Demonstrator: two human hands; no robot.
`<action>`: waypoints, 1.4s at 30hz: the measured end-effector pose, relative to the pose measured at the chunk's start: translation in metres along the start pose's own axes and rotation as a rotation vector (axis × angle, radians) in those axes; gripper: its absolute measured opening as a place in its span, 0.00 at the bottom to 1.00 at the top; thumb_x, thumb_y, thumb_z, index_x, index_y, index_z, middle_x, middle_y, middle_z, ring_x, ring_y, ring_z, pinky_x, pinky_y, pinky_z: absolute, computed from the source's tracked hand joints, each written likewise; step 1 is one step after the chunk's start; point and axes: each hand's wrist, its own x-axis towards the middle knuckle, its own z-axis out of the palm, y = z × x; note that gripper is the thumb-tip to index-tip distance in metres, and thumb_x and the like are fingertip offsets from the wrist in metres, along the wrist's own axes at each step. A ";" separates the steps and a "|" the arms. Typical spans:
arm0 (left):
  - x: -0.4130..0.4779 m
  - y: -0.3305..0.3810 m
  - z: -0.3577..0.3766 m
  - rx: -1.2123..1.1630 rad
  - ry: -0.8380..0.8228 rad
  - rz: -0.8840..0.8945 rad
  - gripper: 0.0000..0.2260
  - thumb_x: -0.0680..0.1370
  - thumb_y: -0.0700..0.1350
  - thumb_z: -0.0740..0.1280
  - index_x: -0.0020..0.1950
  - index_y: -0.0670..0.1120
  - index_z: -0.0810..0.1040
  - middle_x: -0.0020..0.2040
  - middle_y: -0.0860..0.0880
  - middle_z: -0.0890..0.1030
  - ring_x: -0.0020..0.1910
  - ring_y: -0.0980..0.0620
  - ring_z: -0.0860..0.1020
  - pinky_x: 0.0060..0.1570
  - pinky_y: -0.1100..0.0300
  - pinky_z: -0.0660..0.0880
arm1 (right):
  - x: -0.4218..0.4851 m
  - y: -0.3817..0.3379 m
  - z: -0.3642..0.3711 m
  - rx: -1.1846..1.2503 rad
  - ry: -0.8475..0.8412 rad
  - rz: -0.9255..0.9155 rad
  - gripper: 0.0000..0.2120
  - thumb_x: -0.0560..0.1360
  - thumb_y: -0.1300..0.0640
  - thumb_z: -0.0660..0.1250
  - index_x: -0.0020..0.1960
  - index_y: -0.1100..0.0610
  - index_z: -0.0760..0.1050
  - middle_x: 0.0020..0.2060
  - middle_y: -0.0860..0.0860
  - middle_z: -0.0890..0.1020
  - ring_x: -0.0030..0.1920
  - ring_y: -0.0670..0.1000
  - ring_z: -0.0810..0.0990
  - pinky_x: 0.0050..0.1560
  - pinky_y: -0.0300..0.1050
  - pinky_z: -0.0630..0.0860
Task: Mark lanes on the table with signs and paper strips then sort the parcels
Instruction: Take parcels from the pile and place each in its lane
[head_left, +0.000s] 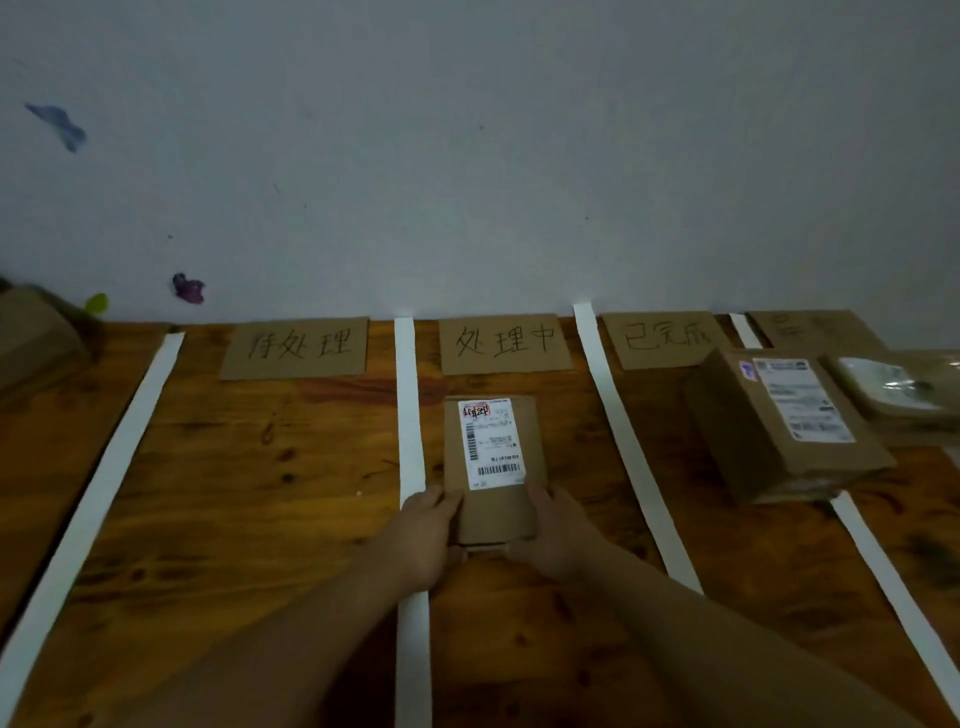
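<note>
Reaching up from bottom centre, gripping small parcel (489, 506) by near side edges with left hand (423, 535) and right hand (557, 538) — fingers curled. Flat below middle sign (504, 344).

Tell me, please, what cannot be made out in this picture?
Head view:
- Fourth sign, far right: writing blurred.
- Small parcel: label print too small to read.
- Flat parcels: cut off by the right edge.
- Brown box: blurred, cut by the left edge.
</note>
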 end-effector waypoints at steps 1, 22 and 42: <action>0.003 0.000 0.003 0.025 0.011 -0.018 0.35 0.74 0.56 0.67 0.76 0.51 0.55 0.73 0.49 0.62 0.69 0.49 0.63 0.67 0.56 0.63 | 0.004 0.004 0.000 -0.005 0.011 -0.035 0.45 0.73 0.38 0.66 0.78 0.49 0.43 0.75 0.56 0.54 0.73 0.59 0.58 0.71 0.55 0.62; -0.017 -0.047 -0.082 -0.041 0.052 -0.372 0.38 0.74 0.60 0.65 0.77 0.54 0.49 0.78 0.48 0.47 0.76 0.45 0.44 0.73 0.47 0.49 | 0.037 -0.073 -0.041 -0.110 0.079 -0.155 0.46 0.70 0.34 0.65 0.78 0.48 0.44 0.76 0.56 0.52 0.74 0.62 0.53 0.71 0.61 0.59; -0.496 -0.374 -0.218 -0.175 0.514 -0.922 0.37 0.75 0.61 0.63 0.77 0.51 0.50 0.78 0.46 0.50 0.76 0.43 0.48 0.72 0.48 0.51 | -0.138 -0.550 0.166 -0.254 -0.036 -0.746 0.41 0.71 0.31 0.62 0.76 0.51 0.56 0.71 0.58 0.63 0.70 0.61 0.64 0.66 0.51 0.64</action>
